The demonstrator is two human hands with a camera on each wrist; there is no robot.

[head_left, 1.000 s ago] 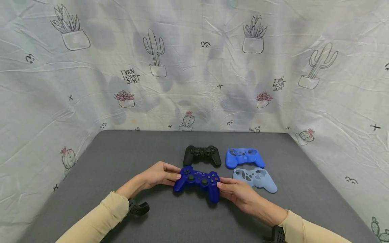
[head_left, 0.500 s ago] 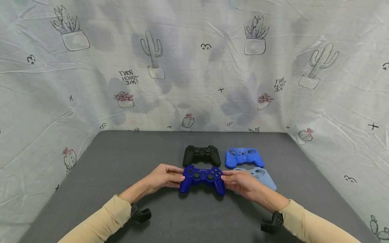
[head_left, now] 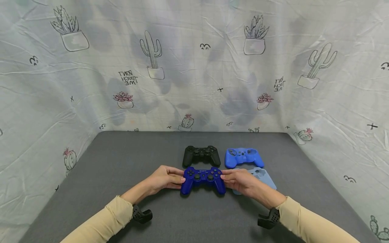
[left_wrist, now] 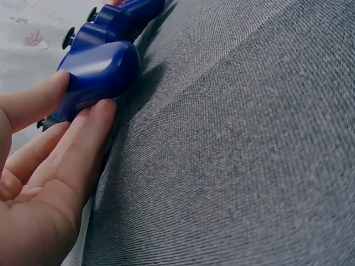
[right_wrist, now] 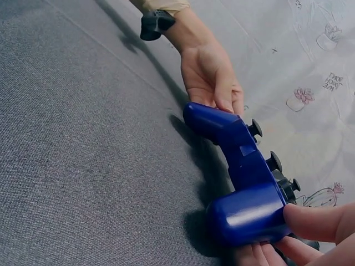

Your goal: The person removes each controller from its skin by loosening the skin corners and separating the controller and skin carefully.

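A dark blue game controller (head_left: 203,180) lies flat on the grey table (head_left: 121,162), sticks up. My left hand (head_left: 175,178) grips its left handle, and in the left wrist view the thumb lies on top with fingers underneath (left_wrist: 83,100). My right hand (head_left: 229,179) grips the right handle (right_wrist: 249,213), thumb on top and fingertips below. In the right wrist view the controller (right_wrist: 233,144) stretches toward the left hand (right_wrist: 213,77).
A black controller (head_left: 201,155) sits just behind the blue one. To its right is a blue silicone cover (head_left: 244,157). A pale blue cover (head_left: 265,179) lies partly behind my right hand. Cactus-print cloth (head_left: 194,67) walls the table on three sides.
The blue controller has turned from a tilt to square with the table edge and shifted slightly right and back. Both hands moved with it, and the right hand now overlaps the pale cover.
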